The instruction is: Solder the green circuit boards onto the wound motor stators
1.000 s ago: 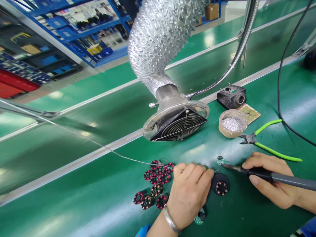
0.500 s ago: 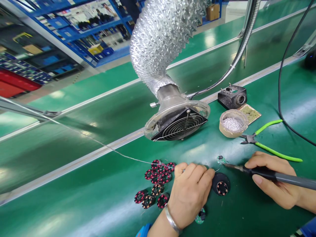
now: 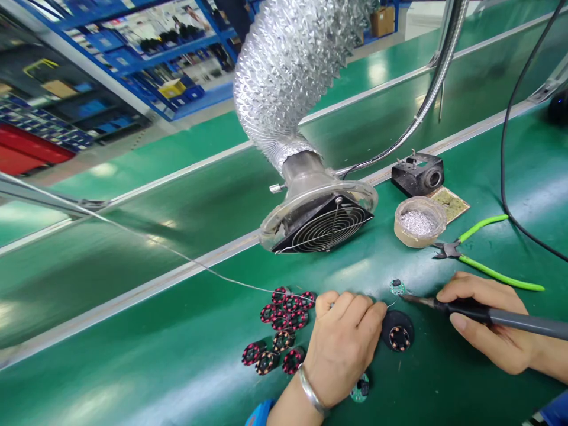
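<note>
On the green bench (image 3: 186,361), just beyond and to the right of the left hand (image 3: 346,340), I see a small circuit board (image 3: 397,288); those nearer fingers are curled tight around a thin wire (image 3: 248,289), while the right hand (image 3: 497,325) grips a soldering iron (image 3: 479,315) whose long axis points leftward, tip at the board's near edge
</note>
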`<state>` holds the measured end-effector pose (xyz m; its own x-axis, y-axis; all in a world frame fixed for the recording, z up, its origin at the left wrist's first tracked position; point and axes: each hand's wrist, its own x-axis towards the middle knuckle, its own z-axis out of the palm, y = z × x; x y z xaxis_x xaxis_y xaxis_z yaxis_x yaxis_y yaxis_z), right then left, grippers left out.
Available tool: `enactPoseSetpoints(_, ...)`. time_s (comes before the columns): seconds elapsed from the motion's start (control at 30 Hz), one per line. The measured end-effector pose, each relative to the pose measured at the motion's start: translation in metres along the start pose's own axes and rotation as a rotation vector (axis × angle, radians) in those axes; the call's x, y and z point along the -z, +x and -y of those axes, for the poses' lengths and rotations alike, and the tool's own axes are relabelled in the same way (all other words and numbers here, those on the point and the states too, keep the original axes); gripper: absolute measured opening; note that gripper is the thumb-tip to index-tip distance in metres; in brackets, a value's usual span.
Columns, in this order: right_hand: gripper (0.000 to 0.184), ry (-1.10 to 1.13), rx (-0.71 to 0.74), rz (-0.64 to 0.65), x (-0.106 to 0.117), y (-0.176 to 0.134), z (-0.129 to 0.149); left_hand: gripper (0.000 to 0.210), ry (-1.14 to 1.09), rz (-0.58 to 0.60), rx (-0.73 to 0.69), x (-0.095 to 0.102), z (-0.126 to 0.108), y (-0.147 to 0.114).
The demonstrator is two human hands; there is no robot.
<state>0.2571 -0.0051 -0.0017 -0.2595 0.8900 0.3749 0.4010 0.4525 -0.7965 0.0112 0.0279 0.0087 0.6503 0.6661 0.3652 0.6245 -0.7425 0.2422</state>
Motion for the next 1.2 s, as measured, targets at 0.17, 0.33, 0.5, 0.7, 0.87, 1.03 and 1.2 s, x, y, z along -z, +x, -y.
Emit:
enactPoseSetpoints(0.17,0.017,0.008,-0.001,0.0,0.0,0.0,0.0,0.02,0.0,-0.012,-0.007,-0.001,0.0,-0.001)
enactPoseSetpoints(0.33,0.017,0.003,-0.01,-0.014,0.0,-0.001,0.0,0.02,0.007,-0.015,-0.002,0.0,-0.001,0.001)
enactPoseSetpoints(0.5,0.018,0.016,-0.014,-0.047,0.0,-0.005,-0.001,0.019,-0.002,-0.015,0.002,0.001,-0.002,0.001)
enactPoseSetpoints(0.7,0.019,0.023,0.019,-0.049,0.002,-0.003,-0.003,0.012,0.022,-0.083,0.038,0.008,0.001,0.002)
enactPoseSetpoints(0.87,0.025,-0.086,0.11,-0.416,0.011,0.004,-0.01,0.01,0.262,-0.266,0.215,0.02,0.006,0.006)
enactPoseSetpoints(1.03,0.024,-0.332,-0.062,-0.369,0.012,-0.002,-0.024,0.017,-0.018,-0.112,0.255,0.02,-0.008,0.002)
enactPoseSetpoints(1.2,0.027,-0.256,0.283,0.193,0.006,0.017,-0.027,0.026,-0.37,0.198,0.368,0.023,-0.025,-0.005)
